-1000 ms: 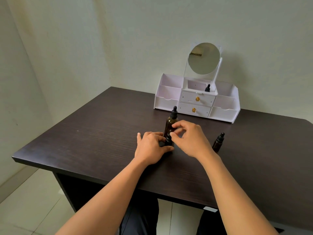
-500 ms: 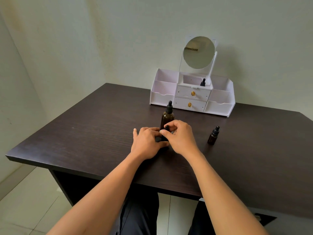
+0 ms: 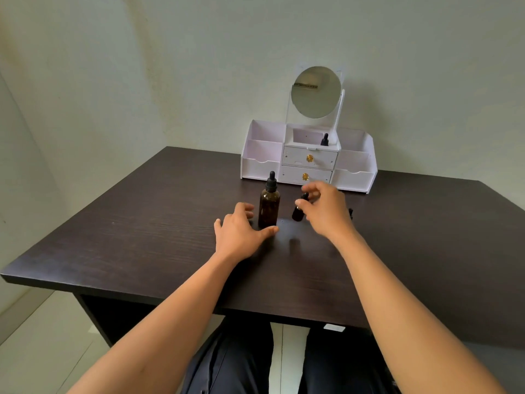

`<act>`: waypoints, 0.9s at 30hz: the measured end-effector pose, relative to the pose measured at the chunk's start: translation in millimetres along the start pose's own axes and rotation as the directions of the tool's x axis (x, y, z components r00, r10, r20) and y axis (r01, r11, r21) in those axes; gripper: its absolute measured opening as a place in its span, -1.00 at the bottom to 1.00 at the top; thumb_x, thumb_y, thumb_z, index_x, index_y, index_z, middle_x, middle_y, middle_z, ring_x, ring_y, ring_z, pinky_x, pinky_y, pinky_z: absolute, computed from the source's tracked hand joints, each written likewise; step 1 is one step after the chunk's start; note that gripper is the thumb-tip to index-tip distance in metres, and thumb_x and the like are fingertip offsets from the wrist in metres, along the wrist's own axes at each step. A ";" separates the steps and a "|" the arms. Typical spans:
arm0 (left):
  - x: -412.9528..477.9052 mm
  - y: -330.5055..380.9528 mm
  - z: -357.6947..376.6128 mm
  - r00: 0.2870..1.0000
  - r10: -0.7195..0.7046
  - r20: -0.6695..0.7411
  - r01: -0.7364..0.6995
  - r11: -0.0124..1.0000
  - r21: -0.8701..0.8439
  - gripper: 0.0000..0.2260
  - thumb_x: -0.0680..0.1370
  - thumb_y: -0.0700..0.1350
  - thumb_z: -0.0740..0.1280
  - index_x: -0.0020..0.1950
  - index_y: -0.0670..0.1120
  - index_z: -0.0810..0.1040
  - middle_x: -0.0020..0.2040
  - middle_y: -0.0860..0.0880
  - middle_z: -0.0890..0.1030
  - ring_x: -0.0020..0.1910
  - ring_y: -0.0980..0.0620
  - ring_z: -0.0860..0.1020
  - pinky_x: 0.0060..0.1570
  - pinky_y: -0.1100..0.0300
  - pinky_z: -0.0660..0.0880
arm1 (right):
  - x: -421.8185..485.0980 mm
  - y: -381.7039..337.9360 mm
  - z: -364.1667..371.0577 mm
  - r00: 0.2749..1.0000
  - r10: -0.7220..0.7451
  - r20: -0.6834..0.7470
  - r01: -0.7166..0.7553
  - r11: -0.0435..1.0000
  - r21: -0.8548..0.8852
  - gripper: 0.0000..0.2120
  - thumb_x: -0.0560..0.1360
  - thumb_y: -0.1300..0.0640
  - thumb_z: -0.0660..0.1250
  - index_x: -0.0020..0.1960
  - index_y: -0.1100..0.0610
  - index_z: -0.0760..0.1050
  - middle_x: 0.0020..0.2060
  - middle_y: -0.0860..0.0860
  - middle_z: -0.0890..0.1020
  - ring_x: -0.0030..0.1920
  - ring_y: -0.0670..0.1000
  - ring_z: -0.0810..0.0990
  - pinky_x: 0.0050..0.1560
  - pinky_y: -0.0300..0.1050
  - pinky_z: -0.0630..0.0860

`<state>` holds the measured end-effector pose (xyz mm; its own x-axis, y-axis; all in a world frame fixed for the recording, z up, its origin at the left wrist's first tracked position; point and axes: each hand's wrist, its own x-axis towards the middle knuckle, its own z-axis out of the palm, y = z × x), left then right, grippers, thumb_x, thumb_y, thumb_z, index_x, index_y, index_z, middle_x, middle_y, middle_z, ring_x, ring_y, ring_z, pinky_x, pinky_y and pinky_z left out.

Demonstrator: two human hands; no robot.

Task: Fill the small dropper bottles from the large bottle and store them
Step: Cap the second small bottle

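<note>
The large amber dropper bottle (image 3: 269,204) stands upright mid-table with its black dropper cap on. My left hand (image 3: 241,233) rests flat on the table just left of it, fingers apart, thumb by its base. My right hand (image 3: 326,211) pinches the cap of a small dark dropper bottle (image 3: 297,214), held slightly above the table to the right of the large bottle. Behind my right hand, only an edge of a second small bottle (image 3: 351,214) shows. A third small bottle (image 3: 324,140) stands in the top middle compartment of the white organizer (image 3: 261,163).
The dark wooden table (image 3: 142,223) meets the wall, with the organizer at its back edge. The organizer has two gold-knobbed drawers (image 3: 309,158), open side bins and a round mirror (image 3: 316,92). My legs are under the near edge.
My right hand has lifted the small bottle away from in front of the large bottle and moved it right. My left hand has let go and now lies open on the table.
</note>
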<state>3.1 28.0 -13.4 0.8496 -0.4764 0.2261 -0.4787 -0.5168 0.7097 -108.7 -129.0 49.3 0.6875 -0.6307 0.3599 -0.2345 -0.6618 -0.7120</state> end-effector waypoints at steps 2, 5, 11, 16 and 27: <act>5.0 7.0 -0.6 0.999 -0.027 0.030 0.026 0.999 0.029 -0.24 0.35 0.41 0.44 0.44 0.10 0.34 0.27 0.11 0.58 0.37 0.01 0.44 0.46 -0.16 0.14 | 16.5 -4.7 -15.2 0.999 -0.003 -0.041 0.005 0.999 0.038 -0.78 0.49 0.17 0.45 0.12 0.09 0.57 -0.02 0.01 0.64 -0.15 0.05 0.66 0.00 -0.01 0.62; 12.3 14.4 0.3 0.998 -0.031 0.051 0.027 0.997 0.067 -0.35 0.38 0.38 0.44 0.37 0.13 0.44 0.25 0.14 0.59 0.38 0.00 0.42 0.45 -0.23 0.10 | 46.7 -14.0 -37.6 0.997 -0.027 -0.068 0.029 0.999 0.033 -0.87 0.51 0.19 0.42 0.06 0.09 0.60 -0.04 0.06 0.68 -0.16 0.06 0.68 -0.07 -0.01 0.66; 17.8 10.2 7.2 0.999 -0.020 0.050 0.016 0.996 0.087 -0.52 0.47 0.29 0.42 0.33 0.16 0.47 0.19 0.18 0.60 0.38 0.02 0.38 0.49 -0.30 -0.08 | 108.6 -41.8 -73.1 0.987 -0.079 -0.139 0.076 0.997 -0.024 -0.89 0.52 0.24 0.41 0.03 0.10 0.61 -0.10 0.09 0.67 -0.28 0.01 0.66 -0.18 -0.11 0.64; 17.8 8.4 9.4 0.999 -0.005 0.051 0.002 0.998 0.065 -0.50 0.50 0.28 0.38 0.39 0.16 0.43 0.21 0.20 0.58 0.42 0.05 0.33 0.52 -0.28 -0.19 | 161.6 -48.0 -79.2 0.979 -0.126 -0.158 0.097 0.979 -0.178 -0.83 0.51 0.27 0.40 0.08 0.15 0.65 -0.02 0.09 0.68 -0.11 0.03 0.61 0.00 -0.17 0.53; 22.0 7.0 9.3 0.999 -0.007 0.052 0.003 0.998 0.069 -0.46 0.51 0.28 0.37 0.45 0.18 0.38 0.24 0.19 0.56 0.43 0.08 0.30 0.53 -0.25 -0.24 | 219.4 -19.2 -52.1 0.987 -0.129 -0.091 0.090 0.931 -0.353 -0.82 0.54 0.22 0.38 0.12 0.11 0.66 0.10 0.07 0.67 -0.08 0.01 0.52 -0.03 -0.16 0.44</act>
<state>16.4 7.3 -9.6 0.8402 -0.5094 0.1860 -0.4901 -0.5664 0.6626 10.8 -275.8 173.3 0.6470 -0.5739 0.5021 -0.3994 -0.8159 -0.4180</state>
